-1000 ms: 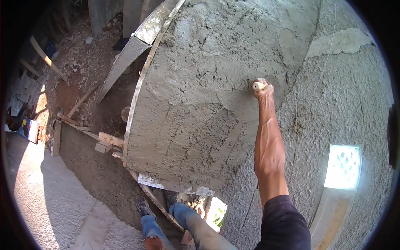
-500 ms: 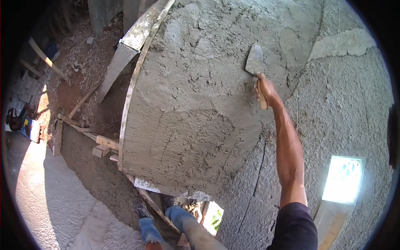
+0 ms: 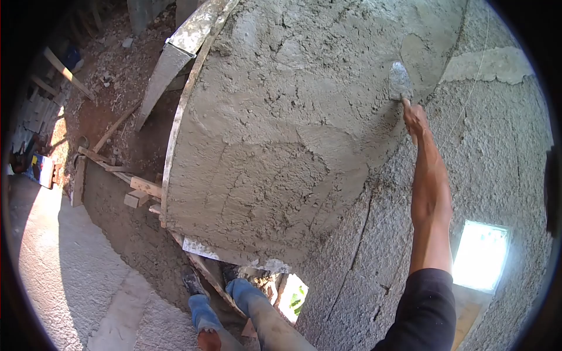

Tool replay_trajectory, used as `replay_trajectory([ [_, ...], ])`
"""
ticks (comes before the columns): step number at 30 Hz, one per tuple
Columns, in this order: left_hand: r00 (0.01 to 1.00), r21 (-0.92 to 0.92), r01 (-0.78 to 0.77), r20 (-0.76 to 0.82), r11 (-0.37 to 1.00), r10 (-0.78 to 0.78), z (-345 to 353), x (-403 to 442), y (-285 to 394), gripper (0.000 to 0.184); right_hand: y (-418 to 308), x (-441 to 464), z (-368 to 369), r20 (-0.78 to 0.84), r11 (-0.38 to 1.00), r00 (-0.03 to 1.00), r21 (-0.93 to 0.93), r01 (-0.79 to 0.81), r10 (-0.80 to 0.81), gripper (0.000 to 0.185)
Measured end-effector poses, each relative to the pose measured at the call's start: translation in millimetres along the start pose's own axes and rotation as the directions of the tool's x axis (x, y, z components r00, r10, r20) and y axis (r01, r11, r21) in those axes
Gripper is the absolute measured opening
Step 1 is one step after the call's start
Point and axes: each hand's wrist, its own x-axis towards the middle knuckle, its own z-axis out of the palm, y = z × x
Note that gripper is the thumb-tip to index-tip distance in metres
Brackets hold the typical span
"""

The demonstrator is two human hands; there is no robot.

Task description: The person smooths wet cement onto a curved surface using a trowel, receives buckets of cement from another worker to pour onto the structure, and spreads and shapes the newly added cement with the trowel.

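My right hand (image 3: 415,119) is closed around the handle of a trowel (image 3: 400,81), with the arm stretched out and up. The trowel's blade lies against wet grey mortar (image 3: 275,111) near the mortar's right side, close to the rough wall (image 3: 486,152). Its handle is mostly covered by my fingers. The mortar surface is uneven, with smoothed patches at the top and cracks and lumps lower down. My left hand is out of the frame.
A curved wooden form edge (image 3: 178,123) borders the mortar on the left. Below stand my legs in blue-cuffed trousers (image 3: 246,298) beside a plank. A bright window opening (image 3: 481,255) sits in the wall at right. Timber pieces (image 3: 143,190) and rubble lie at left.
My right hand has moved the trowel to the right across the mortar, toward the wall. The view has shifted slightly.
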Motion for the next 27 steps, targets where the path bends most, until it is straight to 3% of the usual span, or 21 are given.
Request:
replay_trajectory([
  [1,1.000,0.000,0.010,-0.001,1.000,-0.010,8,11,-4,0.036,-13,-7,2,0.096,0.982,0.991,0.155,-0.104,0.090,0.064],
  [2,1.000,-0.016,-0.020,-0.013,1.000,0.020,17,19,-9,0.036,-20,-25,7,0.208,0.876,0.954,0.390,-0.283,0.215,0.057],
  [3,0.999,-0.018,-0.050,-0.013,0.999,0.050,22,18,-21,0.037,-15,-36,17,0.231,0.880,0.948,0.373,-0.296,0.221,0.057],
  [5,0.999,-0.019,-0.048,0.014,0.999,0.048,7,13,-11,0.036,-2,-58,42,0.438,0.428,0.798,0.680,-0.595,0.414,0.046],
  [6,0.999,-0.003,-0.029,0.031,1.000,0.029,1,13,-11,0.036,-6,-87,49,0.528,0.324,0.759,0.692,-0.645,0.381,0.042],
  [8,0.999,-0.002,-0.044,0.013,0.999,0.044,4,14,-8,0.036,-11,-133,87,0.715,-0.019,0.660,0.681,-0.732,0.231,0.041],
  [11,0.994,-0.025,-0.101,0.031,0.995,0.102,15,26,-18,0.035,-87,-227,151,0.726,-0.057,0.682,0.687,-0.725,0.089,0.047],
  [12,0.994,-0.011,-0.104,0.030,0.995,0.104,12,23,-20,0.035,-108,-248,166,0.754,-0.047,0.657,0.657,-0.753,0.015,0.049],
  [14,0.997,0.030,-0.078,-0.009,0.997,0.078,1,22,-12,0.034,-156,-281,171,0.779,0.059,0.626,0.625,-0.779,0.016,0.047],
  [15,0.996,0.039,-0.086,-0.012,0.996,0.087,-4,26,-10,0.034,-156,-287,178,0.809,0.182,0.587,0.577,-0.796,0.000,0.055],
  [16,0.993,0.014,-0.101,0.064,0.995,0.100,-9,25,-11,0.037,-136,-288,193,0.649,0.585,0.756,0.580,-0.567,0.089,0.060],
  [17,0.984,-0.014,-0.118,0.134,0.993,0.119,-13,28,-11,0.041,-119,-288,205,0.443,0.881,0.894,0.394,-0.263,0.068,0.065],
  [19,0.987,-0.018,-0.125,0.100,0.992,0.127,-14,26,-7,0.041,-85,-300,176,0.227,0.990,0.969,0.084,-0.114,0.093,0.072],
  [21,0.991,-0.027,-0.116,0.057,0.993,0.117,-17,29,-9,0.041,-27,-309,177,0.321,0.832,0.878,0.319,-0.454,0.356,0.066],
  [22,0.989,-0.026,-0.132,0.063,0.991,0.133,-16,29,-12,0.041,-12,-314,191,0.329,0.829,0.877,0.327,-0.453,0.350,0.066],
  [23,0.986,-0.023,-0.149,0.073,0.989,0.150,-14,28,-15,0.040,-17,-324,190,0.532,0.434,0.720,0.575,-0.694,0.446,0.060],
  [24,0.987,-0.029,-0.144,0.062,0.989,0.146,-12,32,-10,0.040,-26,-323,193,0.737,-0.081,0.552,0.625,-0.776,0.391,0.054],
  [25,0.988,0.038,-0.149,0.049,0.988,0.147,-10,31,-9,0.037,-46,-324,212,0.790,-0.322,0.588,0.610,-0.724,0.174,0.044],
  [26,0.988,0.114,-0.151,0.043,0.982,0.147,-9,28,-14,0.035,-92,-327,215,0.771,-0.312,0.619,0.631,-0.710,0.152,0.045],
  [27,0.988,0.126,-0.150,0.039,0.981,0.146,-1,31,-15,0.035,-140,-332,219,0.772,-0.387,0.634,0.601,-0.699,0.054,0.041],
])
